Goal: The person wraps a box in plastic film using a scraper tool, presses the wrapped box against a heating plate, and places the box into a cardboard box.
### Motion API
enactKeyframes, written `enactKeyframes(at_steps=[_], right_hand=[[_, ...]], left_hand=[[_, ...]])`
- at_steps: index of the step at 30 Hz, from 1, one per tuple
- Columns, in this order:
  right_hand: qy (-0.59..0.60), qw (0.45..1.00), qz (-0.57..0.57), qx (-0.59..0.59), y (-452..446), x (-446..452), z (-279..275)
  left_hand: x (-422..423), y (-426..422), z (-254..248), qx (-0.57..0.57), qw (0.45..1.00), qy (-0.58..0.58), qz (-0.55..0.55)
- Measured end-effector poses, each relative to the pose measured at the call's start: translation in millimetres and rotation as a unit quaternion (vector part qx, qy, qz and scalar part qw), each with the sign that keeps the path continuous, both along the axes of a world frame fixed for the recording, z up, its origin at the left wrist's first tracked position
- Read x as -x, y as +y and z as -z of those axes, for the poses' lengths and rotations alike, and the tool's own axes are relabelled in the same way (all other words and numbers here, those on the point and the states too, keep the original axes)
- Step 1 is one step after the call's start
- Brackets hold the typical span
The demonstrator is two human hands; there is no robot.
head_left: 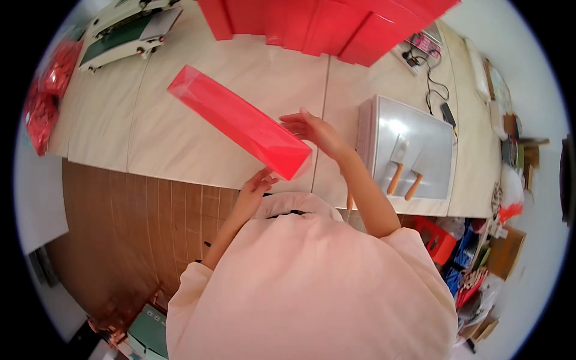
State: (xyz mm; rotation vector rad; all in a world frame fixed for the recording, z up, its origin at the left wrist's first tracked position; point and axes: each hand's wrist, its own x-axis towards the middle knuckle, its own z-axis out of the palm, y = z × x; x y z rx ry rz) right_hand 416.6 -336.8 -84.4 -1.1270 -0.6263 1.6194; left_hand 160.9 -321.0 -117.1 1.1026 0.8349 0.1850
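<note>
A long red box (240,123) in clear film lies at a slant on the pale table (180,144). Its near end points toward my body. My left hand (258,183) is at the table's front edge, just below that near end, fingers apart. On the other side of the box, my right hand (309,127) is close to its upper right side with the fingers spread and slightly bent. Whether the fingertips of either hand touch the film is hard to tell.
Red boxes (324,27) stand together at the back. Right of my right arm, a metal-topped case (414,144) carries two wooden-handled scrapers (397,171). A power strip (408,60) with black cables sits behind it. A green-and-white machine (123,42) stands back left.
</note>
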Motion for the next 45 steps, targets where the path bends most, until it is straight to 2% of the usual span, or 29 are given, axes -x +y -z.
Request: enactKeyframes(at_steps=[2,3,4,5,6,8,9,11,12,13,15,17,19,21,22,24,28,30,31,32,33,34,36,38,45], right_hand=[[-0.217,0.97,0.11,-0.016,-42,-24,14],[-0.351,0.915,0.195,0.049,-71,-34,11],[-0.473,0.829,0.274,0.119,-99,-40,-3],[-0.558,0.752,0.329,0.126,-131,-54,-1],[-0.635,0.662,0.375,0.138,-167,-66,4],[-0.76,0.484,0.39,0.191,-227,-78,7],[-0.756,0.475,0.399,0.208,-251,-79,11],[-0.762,0.387,0.325,0.405,-281,-77,22],[-0.756,0.388,0.329,0.412,-288,-75,27],[-0.743,0.409,0.307,0.431,-291,-73,33],[-0.725,0.442,0.283,0.446,-293,-74,50],[-0.687,0.464,0.307,0.467,-293,-88,70],[-0.66,0.488,0.367,0.437,-296,-99,82],[-0.625,0.522,0.429,0.391,-293,-104,80],[-0.606,0.536,0.458,0.37,-289,-102,73],[-0.609,0.543,0.478,0.325,-277,-89,49],[-0.478,0.753,0.416,0.174,-236,-32,-38],[-0.523,0.795,0.261,0.164,-221,-3,-81],[-0.541,0.801,0.238,0.092,-214,8,-90],[-0.555,0.803,0.214,0.02,-208,17,-97],[-0.559,0.803,0.208,0.019,-205,23,-105],[-0.557,0.814,0.168,-0.01,-203,28,-111],[-0.556,0.821,0.12,-0.042,-198,32,-117],[-0.561,0.816,0.104,-0.093,-195,34,-116],[-0.604,0.789,0.063,-0.092,-178,38,-120]], left_hand=[[1,10,-1,-0.06,0.997,0.021,0.044],[6,16,2,-0.138,0.989,0.018,0.049],[2,20,-30,-0.249,0.965,0.082,0.02],[-4,21,-62,-0.293,0.948,0.117,-0.047],[0,30,-65,-0.35,0.931,0.065,-0.079],[-4,45,-104,-0.465,0.878,-0.005,-0.113],[-9,49,-117,-0.497,0.856,-0.062,-0.125],[-30,55,-145,-0.584,0.799,-0.121,-0.077],[-46,54,-156,-0.628,0.76,-0.164,-0.039],[-58,55,-162,-0.63,0.758,-0.164,-0.032],[-76,53,-169,-0.68,0.7,-0.167,0.143],[-79,53,-168,-0.689,0.684,-0.144,0.194],[-74,52,-169,-0.697,0.665,-0.114,0.242],[-69,47,-171,-0.638,0.715,0.009,0.286],[-69,45,-172,-0.64,0.712,0.021,0.287],[-72,39,-170,-0.601,0.748,0.004,0.282],[-69,29,-153,-0.603,0.762,0.011,0.234],[-69,26,-146,-0.656,0.729,0.047,0.187],[-69,25,-145,-0.655,0.732,0.047,0.182],[-69,24,-145,-0.683,0.711,0.048,0.162],[-69,23,-145,-0.71,0.688,0.05,0.141],[-66,22,-144,-0.708,0.691,0.05,0.135],[-61,19,-142,-0.649,0.746,0.087,0.122],[-59,20,-136,-0.657,0.744,0.078,0.095],[-58,24,-128,-0.681,0.725,0.089,0.057]])
